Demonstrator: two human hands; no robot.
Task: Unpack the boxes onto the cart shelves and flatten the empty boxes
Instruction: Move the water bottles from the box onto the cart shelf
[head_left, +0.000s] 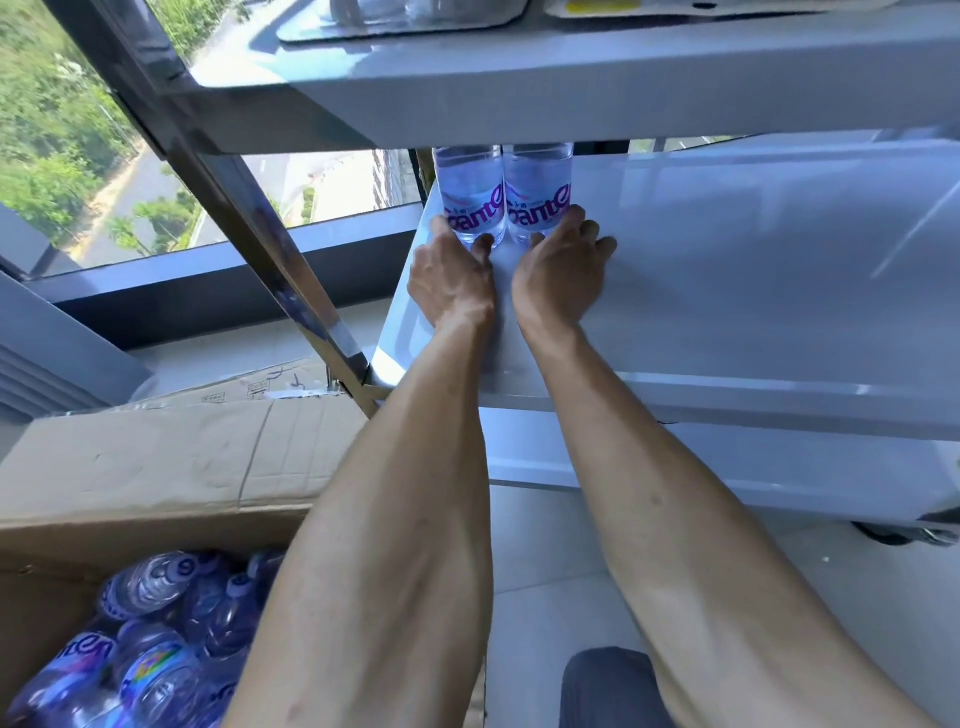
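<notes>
Two clear water bottles with purple lettering stand upright side by side at the far left of the cart's middle shelf (727, 291). My left hand (452, 275) curls its fingers round the base of the left bottle (470, 195). The base of the right bottle (537, 192) is held the same way by my right hand (563, 270). The bottle tops are hidden behind the upper shelf (623, 88). An open cardboard box (156, 467) at the lower left holds several more of the same bottles (156, 649).
A slanted chrome cart post (270, 249) runs between the box and the shelf. A window with a dark sill (208, 280) lies behind. The cart's bottom shelf (727, 467) and a caster (904, 535) sit above the pale tiled floor. My knee (608, 686) shows at the bottom.
</notes>
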